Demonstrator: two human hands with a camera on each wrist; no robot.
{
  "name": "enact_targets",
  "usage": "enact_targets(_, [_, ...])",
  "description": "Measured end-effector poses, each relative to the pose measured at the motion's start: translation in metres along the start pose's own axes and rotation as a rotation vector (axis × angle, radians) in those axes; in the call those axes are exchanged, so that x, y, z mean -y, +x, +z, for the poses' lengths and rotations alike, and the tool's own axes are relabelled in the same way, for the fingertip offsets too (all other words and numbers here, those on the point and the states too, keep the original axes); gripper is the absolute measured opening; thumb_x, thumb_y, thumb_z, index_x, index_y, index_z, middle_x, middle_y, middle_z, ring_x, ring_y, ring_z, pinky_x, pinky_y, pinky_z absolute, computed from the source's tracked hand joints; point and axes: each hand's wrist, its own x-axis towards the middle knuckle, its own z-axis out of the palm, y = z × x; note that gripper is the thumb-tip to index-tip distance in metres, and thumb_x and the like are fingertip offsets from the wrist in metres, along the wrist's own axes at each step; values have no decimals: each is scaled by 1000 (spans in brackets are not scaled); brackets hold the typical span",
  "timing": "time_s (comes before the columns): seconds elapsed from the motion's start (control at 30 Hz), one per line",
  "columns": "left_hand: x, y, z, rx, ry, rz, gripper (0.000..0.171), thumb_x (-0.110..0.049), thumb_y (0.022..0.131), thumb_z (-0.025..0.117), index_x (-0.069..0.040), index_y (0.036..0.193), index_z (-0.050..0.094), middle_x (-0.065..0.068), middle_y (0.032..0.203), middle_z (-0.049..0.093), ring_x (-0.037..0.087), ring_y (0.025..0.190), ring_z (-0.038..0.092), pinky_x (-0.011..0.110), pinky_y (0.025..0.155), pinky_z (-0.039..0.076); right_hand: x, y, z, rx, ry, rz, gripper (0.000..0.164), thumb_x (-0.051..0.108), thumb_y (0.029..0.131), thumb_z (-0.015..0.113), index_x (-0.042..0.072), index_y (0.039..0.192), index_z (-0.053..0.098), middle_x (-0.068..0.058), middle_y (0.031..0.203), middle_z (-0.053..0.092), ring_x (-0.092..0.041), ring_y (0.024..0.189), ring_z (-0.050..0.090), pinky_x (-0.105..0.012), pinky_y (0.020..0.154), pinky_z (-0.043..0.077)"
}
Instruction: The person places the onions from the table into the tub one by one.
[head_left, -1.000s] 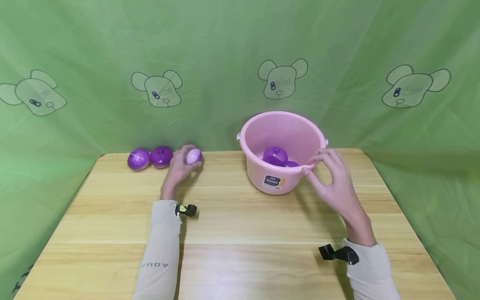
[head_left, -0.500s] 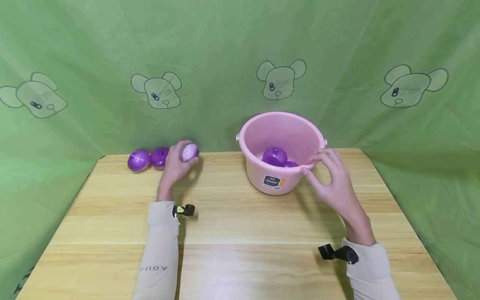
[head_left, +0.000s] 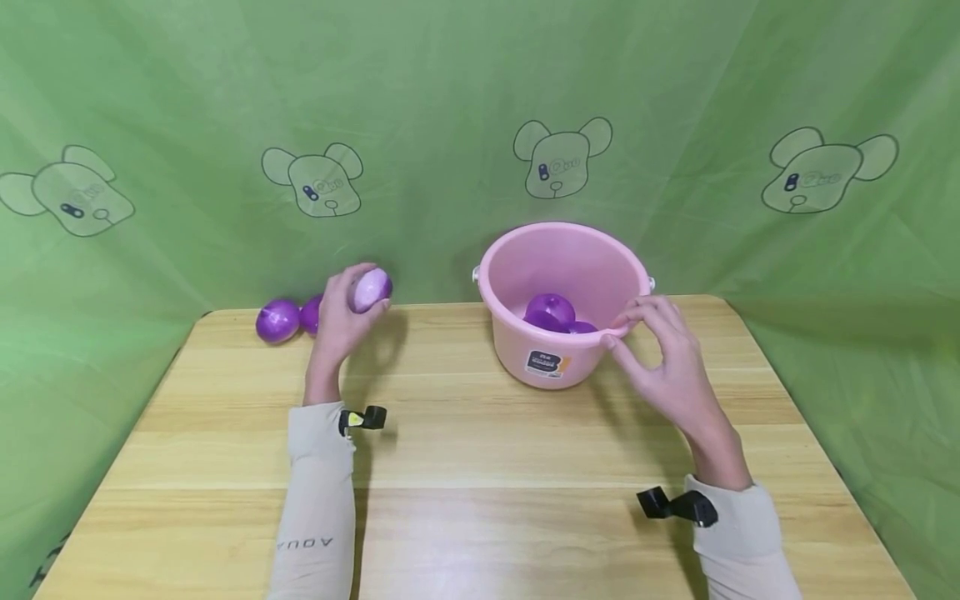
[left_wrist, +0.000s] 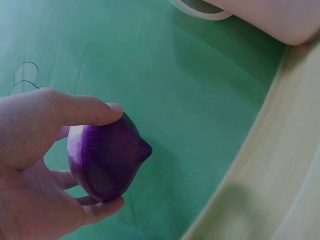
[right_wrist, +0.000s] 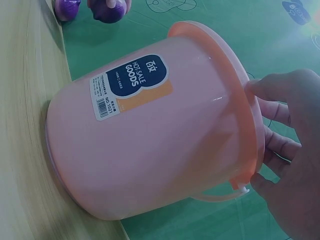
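In the head view my left hand (head_left: 339, 323) holds a glossy purple onion (head_left: 372, 290) above the table's back left part. The left wrist view shows this onion (left_wrist: 107, 157) between thumb and fingers, its pointed tip facing away from the palm and a whitish side toward it. A pink bucket (head_left: 517, 346) stands upright at the back, right of centre. Several purple onions (head_left: 551, 310) lie inside, partly hidden by its front wall. My right hand (head_left: 675, 367) pinches the bucket's rim at the right, thumb outside and fingertips over the edge.
Two more purple onions lie at the back left: one onion (head_left: 277, 321) in full sight, the other (head_left: 309, 317) partly behind my left hand. A green curtain (head_left: 435, 125) closes off the back and sides of the wooden table (head_left: 465, 467).
My left hand has lifted the onion off the table and drawn it slightly left, now covering part of an onion behind. My right hand keeps its hold on the bucket rim.
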Motion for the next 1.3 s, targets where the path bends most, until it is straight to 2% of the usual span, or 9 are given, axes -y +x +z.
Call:
enact_targets(0.23, [-10, -1, -5, -45, -11, 32, 61, -10, 83, 82, -15, 140, 59, 22, 139, 51, 39, 122, 52, 61, 103, 43, 1, 1, -1, -10, 13, -12, 23, -3, 83, 81, 2, 101, 69, -6, 115, 62, -25, 124, 49, -56, 118, 30])
enact_targets(0.4, [-20, -3, -9, -76, -20, 47, 62, -11, 83, 82, -16, 140, 60, 21, 140, 51, 40, 122, 52, 62, 103, 43, 2, 1, -1, -11, 16, -20, 23, -3, 82, 81, 3, 101, 69, -10, 114, 63, -24, 123, 49, -56, 116, 32])
enact_targets(0.6, [-28, -5, -13, -84, -26, 42, 62, -11, 84, 82, -18, 141, 59, 19, 143, 49, 38, 126, 51, 62, 105, 43, 2, 1, -1, -12, 22, -29, 24, -3, 82, 82, 4, 101, 69, -12, 114, 63, -24, 121, 49, -56, 117, 31])
enact_targets(0.87, [-36, -6, -16, -108, -48, 99, 62, -9, 83, 83, -15, 140, 60, 19, 142, 50, 36, 125, 51, 61, 105, 42, 1, 2, -1, -10, 28, -25, 25, -3, 81, 82, 5, 101, 70, -11, 113, 63, -25, 122, 49, -57, 118, 30])
enact_targets(1.3, [-49, -10, -18, -121, -93, 141, 60, -8, 84, 83, -14, 140, 61, 17, 141, 51, 33, 124, 51, 58, 106, 42, 3, 1, -1, -4, 20, -1, 22, -3, 83, 80, 4, 101, 69, -8, 115, 62, -25, 124, 48, -59, 116, 32])
